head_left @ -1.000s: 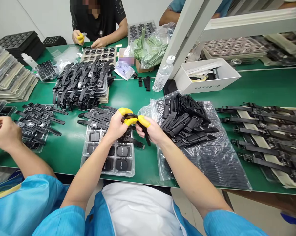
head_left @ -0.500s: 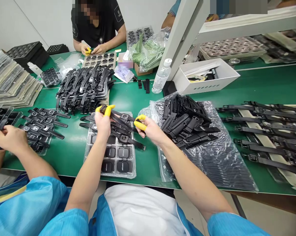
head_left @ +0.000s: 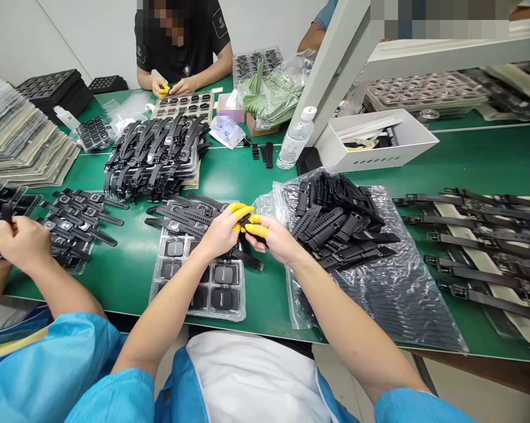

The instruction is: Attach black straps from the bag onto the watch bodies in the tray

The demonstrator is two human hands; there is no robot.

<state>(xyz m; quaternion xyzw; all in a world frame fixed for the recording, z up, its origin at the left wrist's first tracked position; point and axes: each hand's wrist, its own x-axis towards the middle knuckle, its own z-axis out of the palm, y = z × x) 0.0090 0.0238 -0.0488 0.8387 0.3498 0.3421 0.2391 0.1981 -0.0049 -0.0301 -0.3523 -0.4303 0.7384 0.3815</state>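
My left hand (head_left: 223, 232) and my right hand (head_left: 274, 236) meet above the right edge of a clear plastic tray (head_left: 242, 302). Both are closed, yellow covers on their fingertips, pinching a black watch strap (head_left: 246, 222) between them. Most of the strap is hidden by the fingers. Under my left hand, watches with black straps (head_left: 174, 226) lie across the tray's upper part, while square black watch faces (head_left: 223, 274) sit in its lower compartments. Close by my right hand, loose black straps (head_left: 331, 220) are heaped on a plastic bag (head_left: 379, 299).
Strapped watches are piled on stacked trays (head_left: 157, 155) farther back. More straps lie in rows at right (head_left: 472, 258). A water bottle (head_left: 295, 141) stands beside a white box (head_left: 388, 153) and a slanted post (head_left: 335, 70). Co-workers' hands work at left (head_left: 24, 241) and across the table (head_left: 172, 87).
My left hand has moved right to meet my right hand, bringing the strap ends together; the stretched strap is now mostly covered. The view has shifted slightly. The left co-worker's hand has risen a little.
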